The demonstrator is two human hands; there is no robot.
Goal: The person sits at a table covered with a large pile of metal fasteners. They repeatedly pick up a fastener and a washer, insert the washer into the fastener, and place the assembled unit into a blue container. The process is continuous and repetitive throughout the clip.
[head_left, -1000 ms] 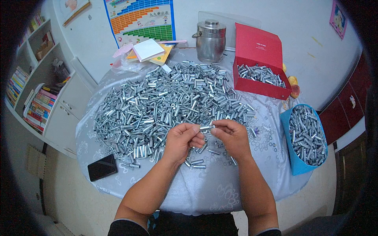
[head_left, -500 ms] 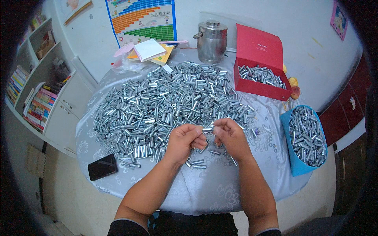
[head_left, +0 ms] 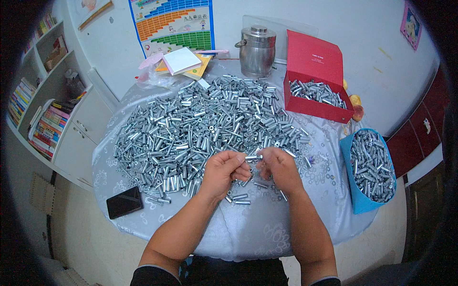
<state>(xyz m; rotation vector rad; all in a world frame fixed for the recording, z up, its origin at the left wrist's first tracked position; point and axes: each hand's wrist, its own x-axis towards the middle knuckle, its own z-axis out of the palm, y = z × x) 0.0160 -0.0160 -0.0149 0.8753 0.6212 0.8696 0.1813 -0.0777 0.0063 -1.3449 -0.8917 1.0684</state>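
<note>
A metal tube [head_left: 251, 158] held above the near right part of the heap of tubes [head_left: 191, 128].
The left hand [head_left: 222, 174] pinches its left end; the right hand [head_left: 280, 168] curls by its other end, blurred, so its grip cannot be told. Around the heap on the counter [head_left: 214, 236]: black phone [head_left: 124, 202] near left, blue container [head_left: 356, 178] right, open red box [head_left: 317, 109] far right, steel canister [head_left: 257, 53] behind.

Tubes [head_left: 205, 124] heap mid-tabletop [head_left: 248, 233]; phone [head_left: 124, 202] near the left edge, canister [head_left: 257, 51] at the far edge; box [head_left: 317, 108], far right corner, and bin [head_left: 363, 204], right edge, hold more.
</note>
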